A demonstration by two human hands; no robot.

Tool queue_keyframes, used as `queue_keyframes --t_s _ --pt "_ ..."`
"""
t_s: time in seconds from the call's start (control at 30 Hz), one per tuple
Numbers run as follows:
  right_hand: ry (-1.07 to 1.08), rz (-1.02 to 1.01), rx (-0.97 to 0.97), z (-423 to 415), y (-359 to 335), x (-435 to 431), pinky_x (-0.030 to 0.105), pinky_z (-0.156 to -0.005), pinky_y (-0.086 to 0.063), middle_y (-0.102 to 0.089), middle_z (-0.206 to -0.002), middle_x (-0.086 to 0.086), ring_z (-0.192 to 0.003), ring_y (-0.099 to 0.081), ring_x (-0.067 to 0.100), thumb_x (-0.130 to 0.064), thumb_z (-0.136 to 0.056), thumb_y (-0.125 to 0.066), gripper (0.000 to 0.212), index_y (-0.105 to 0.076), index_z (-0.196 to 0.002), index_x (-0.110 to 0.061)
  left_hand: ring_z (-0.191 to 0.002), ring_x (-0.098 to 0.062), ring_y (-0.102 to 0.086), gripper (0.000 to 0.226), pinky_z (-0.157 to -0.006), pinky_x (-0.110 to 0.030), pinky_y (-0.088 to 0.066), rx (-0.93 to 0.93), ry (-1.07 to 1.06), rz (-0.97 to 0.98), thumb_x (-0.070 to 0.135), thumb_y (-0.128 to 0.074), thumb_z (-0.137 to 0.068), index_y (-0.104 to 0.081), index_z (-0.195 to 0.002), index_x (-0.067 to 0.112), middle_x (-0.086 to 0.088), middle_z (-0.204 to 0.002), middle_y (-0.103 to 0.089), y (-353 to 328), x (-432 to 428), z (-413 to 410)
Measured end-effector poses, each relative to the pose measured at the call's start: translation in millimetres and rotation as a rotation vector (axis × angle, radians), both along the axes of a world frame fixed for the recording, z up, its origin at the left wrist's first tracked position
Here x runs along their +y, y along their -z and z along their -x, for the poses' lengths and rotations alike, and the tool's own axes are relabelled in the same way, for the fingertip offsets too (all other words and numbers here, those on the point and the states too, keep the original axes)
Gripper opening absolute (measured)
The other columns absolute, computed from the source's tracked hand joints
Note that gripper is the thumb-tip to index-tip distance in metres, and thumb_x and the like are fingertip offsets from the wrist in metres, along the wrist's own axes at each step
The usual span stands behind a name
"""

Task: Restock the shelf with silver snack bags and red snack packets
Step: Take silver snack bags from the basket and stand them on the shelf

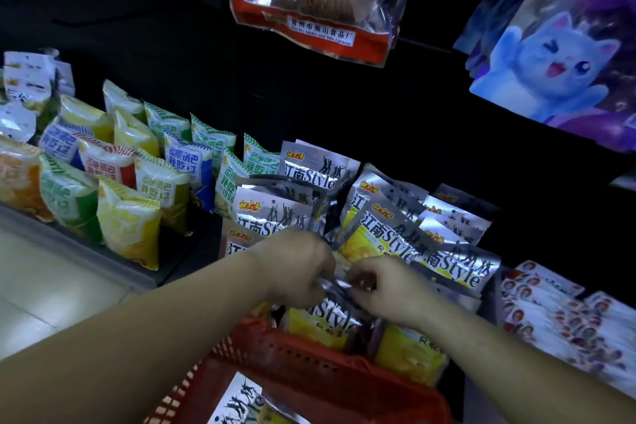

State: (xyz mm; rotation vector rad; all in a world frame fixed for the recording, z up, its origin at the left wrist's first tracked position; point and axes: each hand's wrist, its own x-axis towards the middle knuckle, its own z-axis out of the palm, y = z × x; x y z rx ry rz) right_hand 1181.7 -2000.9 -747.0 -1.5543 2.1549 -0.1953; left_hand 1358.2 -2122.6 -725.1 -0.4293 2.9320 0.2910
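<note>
Green, yellow and blue puffed snack bags (127,217): upright in rows, left shelf.
Left hand (299,268): fingers curled, pinching the held bag's top edge.
Red plastic mesh basket (309,365): below both hands, silver bags inside.
Silver foil snack bag with yellow panel (320,320): upright over the basket's far rim, before the shelf stack.
Right hand (382,289): pinches the same top edge.
Silver foil shelf bags (378,227): leaning stacks behind the hands.
Red-and-white printed snack packets (557,313): lying flat, far right.
</note>
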Motion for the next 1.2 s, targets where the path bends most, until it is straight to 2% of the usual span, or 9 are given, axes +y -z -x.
queue_keyframes --t_s 0.13,0.27,0.37,0.53,0.67,0.77,0.93,1.13,1.2 --pt "0.128 0.065 0.118 18.5 -7.4 -4.7 0.029 -0.068 -0.050 -0.067 -0.096 -0.013 -0.084 -0.062 0.013 -0.031 -0.094 -0.061 0.017 -0.072 -0.107 -0.035 -0.102 -0.022 -0.059 0.021 -0.092 -0.041 -0.046 0.114 -0.046 0.101 0.038 -0.056 -0.095 -0.071 -0.096 0.023 0.004 -0.101 -0.064 14.0 -6.5 13.8" --pt "0.117 0.202 0.328 37.2 -11.5 -9.3 0.033 -0.083 -0.050 -0.061 -0.119 -0.009 -0.118 -0.055 0.017 -0.040 -0.097 -0.059 0.029 -0.068 -0.124 -0.032 -0.108 -0.022 -0.056 0.015 -0.093 -0.039 -0.045 0.256 -0.171 0.128 0.028 -0.064 -0.090 -0.071 -0.102 0.025 0.005 -0.111 -0.061 31.7 -12.9 38.8" --pt "0.224 0.370 0.388 52.2 -12.7 -19.5 0.040 -0.090 -0.049 -0.059 -0.125 0.000 -0.123 -0.052 0.026 -0.043 -0.097 -0.061 0.043 -0.061 -0.136 -0.024 -0.120 -0.023 -0.050 0.028 -0.100 -0.041 -0.042 0.267 -0.283 0.146 0.030 -0.066 -0.087 -0.065 -0.114 0.026 0.003 -0.126 -0.055 43.0 -16.8 51.8" --pt "0.314 0.136 0.420 79.6 0.0 -46.3 0.036 -0.081 -0.050 -0.072 -0.107 0.006 -0.102 -0.063 0.030 -0.031 -0.100 -0.061 0.025 -0.070 -0.123 -0.026 -0.141 -0.027 -0.037 0.052 -0.114 -0.046 -0.039 0.286 -0.402 0.025 0.038 -0.067 -0.087 -0.051 -0.135 0.027 -0.001 -0.155 -0.038 51.6 -21.2 51.6" --pt "0.230 0.210 0.279 80.1 6.1 -65.0 0.033 -0.067 -0.040 -0.073 -0.107 0.004 -0.080 -0.057 0.027 -0.025 -0.106 -0.055 0.023 -0.071 -0.121 -0.031 -0.122 -0.017 -0.055 0.053 -0.096 -0.034 -0.052 0.477 -0.439 -0.223 0.023 -0.068 -0.091 -0.044 -0.138 0.029 0.007 -0.143 -0.049 50.9 -23.6 41.7" --pt "0.155 0.296 0.217 73.1 -0.7 -83.3 0.033 -0.069 -0.043 -0.074 -0.112 -0.004 -0.085 -0.059 0.021 -0.030 -0.106 -0.055 0.024 -0.072 -0.121 -0.034 -0.108 -0.014 -0.067 0.054 -0.091 -0.036 -0.057 0.453 -0.456 -0.313 0.022 -0.066 -0.091 -0.040 -0.136 0.038 0.010 -0.129 -0.065 54.2 -24.9 38.4" --pt "0.258 0.286 0.455 78.8 -2.8 -83.0 0.037 -0.070 -0.049 -0.071 -0.105 0.001 -0.110 -0.058 0.026 -0.031 -0.103 -0.058 0.019 -0.077 -0.106 -0.031 -0.110 -0.016 -0.062 0.038 -0.095 -0.031 -0.052 0.459 -0.331 -0.300 0.009 -0.065 -0.089 -0.070 -0.123 0.025 0.005 -0.118 -0.065 59.2 -23.9 49.6" --pt "0.115 0.454 0.082 78.1 7.2 -68.8 0.028 -0.076 -0.041 -0.056 -0.133 0.001 -0.086 -0.056 0.019 -0.021 -0.102 -0.060 0.036 -0.061 -0.137 -0.030 -0.103 -0.018 -0.058 0.023 -0.087 -0.041 -0.055 0.487 -0.316 -0.191 0.014 -0.066 -0.087 -0.069 -0.109 0.020 0.004 -0.110 -0.062 60.9 -17.9 69.8" --pt "0.084 0.534 0.099 74.7 8.6 -56.3 0.031 -0.086 -0.047 -0.047 -0.140 -0.005 -0.102 -0.059 0.022 -0.019 -0.096 -0.067 0.040 -0.059 -0.135 -0.026 -0.114 -0.021 -0.053 0.036 -0.093 -0.041 -0.052 0.479 -0.400 -0.027 0.025 -0.064 -0.086 -0.064 -0.122 0.022 0.002 -0.123 -0.059 63.9 -19.1 67.7"
